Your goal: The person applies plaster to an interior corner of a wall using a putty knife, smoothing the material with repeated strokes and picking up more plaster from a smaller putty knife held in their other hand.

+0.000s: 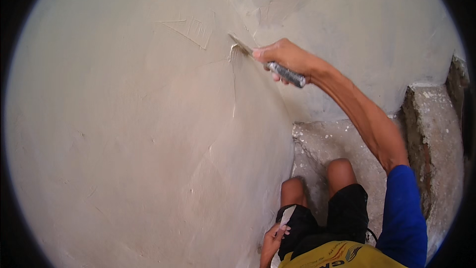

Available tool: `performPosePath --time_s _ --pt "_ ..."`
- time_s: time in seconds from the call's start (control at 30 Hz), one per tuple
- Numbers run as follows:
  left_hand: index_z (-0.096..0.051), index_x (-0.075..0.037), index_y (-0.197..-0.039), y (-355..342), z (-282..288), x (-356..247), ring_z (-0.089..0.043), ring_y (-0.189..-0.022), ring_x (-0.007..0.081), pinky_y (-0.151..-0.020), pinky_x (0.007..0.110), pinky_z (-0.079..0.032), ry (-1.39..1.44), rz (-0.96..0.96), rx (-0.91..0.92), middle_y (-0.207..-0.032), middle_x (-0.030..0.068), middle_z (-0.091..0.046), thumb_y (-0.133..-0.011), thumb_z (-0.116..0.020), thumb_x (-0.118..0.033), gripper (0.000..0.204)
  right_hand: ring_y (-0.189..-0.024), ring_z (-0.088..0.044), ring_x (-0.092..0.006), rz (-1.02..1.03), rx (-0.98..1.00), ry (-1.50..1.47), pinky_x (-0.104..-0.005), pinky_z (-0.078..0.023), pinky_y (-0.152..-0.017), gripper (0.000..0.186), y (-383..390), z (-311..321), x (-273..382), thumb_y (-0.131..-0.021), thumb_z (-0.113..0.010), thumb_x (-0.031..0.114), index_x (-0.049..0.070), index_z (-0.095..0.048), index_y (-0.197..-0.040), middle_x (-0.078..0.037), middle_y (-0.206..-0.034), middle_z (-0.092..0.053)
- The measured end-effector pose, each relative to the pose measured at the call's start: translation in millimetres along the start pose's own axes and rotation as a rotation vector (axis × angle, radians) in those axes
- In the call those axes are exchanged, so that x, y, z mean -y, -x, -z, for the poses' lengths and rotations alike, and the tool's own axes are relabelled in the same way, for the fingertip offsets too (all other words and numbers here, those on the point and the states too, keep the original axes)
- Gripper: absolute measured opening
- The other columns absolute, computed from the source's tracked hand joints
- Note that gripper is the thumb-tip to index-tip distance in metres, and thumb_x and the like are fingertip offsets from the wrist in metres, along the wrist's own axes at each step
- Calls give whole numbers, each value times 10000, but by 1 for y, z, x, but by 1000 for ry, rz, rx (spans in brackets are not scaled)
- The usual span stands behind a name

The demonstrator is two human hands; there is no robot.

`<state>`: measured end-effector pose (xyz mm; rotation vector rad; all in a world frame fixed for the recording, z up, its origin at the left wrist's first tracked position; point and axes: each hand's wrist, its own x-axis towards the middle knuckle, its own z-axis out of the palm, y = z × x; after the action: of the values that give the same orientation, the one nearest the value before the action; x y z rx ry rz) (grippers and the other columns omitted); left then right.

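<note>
My right hand point(290, 58) is closed around the grey handle of a putty knife point(286, 74), arm stretched up and forward. Its thin blade lies at the left wall point(124, 119), close to the inside corner. Ridges and thin lines of pale filler show on the wall around the blade. Low down, beside my thigh, my left hand point(272, 239) pinches a flat, pale, blade-like piece point(287, 215), perhaps a second scraper. Its lower end is hidden in the fingers.
A second smooth, pale wall point(367, 34) meets the left one at the corner. Below my legs is a rough concrete step point(325, 141) with white specks. Another raised concrete step point(436, 114) with a broken edge stands on the right.
</note>
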<state>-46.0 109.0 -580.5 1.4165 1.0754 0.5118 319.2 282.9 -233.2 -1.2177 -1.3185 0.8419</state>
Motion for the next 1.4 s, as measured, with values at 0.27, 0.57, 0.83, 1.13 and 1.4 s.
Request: performPosePath --time_s 0.27,0.57,0.83,1.13,1.4 --pt "-679 8 -1051 -26 -3 -39 -598 -785 131 -745 265 -462 -82 -87 56 -884 65 -661 -1011 -535 -234 285 -487 -543 -77 51 170 63 -211 -430 -419 499 68 -45 -15 -971 -573 305 -24 -544 -1344 -10 -696 -540" --pt "-669 26 -1047 -17 -1 -36 -600 -799 141 -767 261 -459 -105 -147 52 -894 72 -647 -1008 -542 -231 290 -516 -557 -99 -2 -4 -111 -228 -462 -463 510 39 -12 -5 -944 -576 310 -34 -566 -1320 -6 -687 -524" --pt "-691 -12 -989 -9 1 -11 -586 -793 121 -743 266 -449 -41 -56 20 -857 37 -662 -1015 -529 -289 322 -591 -585 -163 497 -394 389 -323 -497 -572 525 60 -131 -99 -981 -557 316 52 -471 -1427 -113 -831 -492" --pt "-669 8 -1094 -22 3 -41 -592 -794 133 -749 269 -461 -105 -147 66 -888 67 -634 -1010 -531 -203 266 -565 -533 -109 104 -114 -75 -276 -468 -546 498 73 -53 -53 -968 -565 303 43 -519 -1390 -49 -759 -536" --pt "-681 0 -1046 -1 2 -16 -590 -807 125 -750 262 -454 -40 -28 9 -882 50 -653 -1013 -532 -239 284 -552 -523 -125 166 55 181 -286 -461 -542 488 63 -60 -58 -961 -560 328 21 -564 -1340 -63 -785 -578"
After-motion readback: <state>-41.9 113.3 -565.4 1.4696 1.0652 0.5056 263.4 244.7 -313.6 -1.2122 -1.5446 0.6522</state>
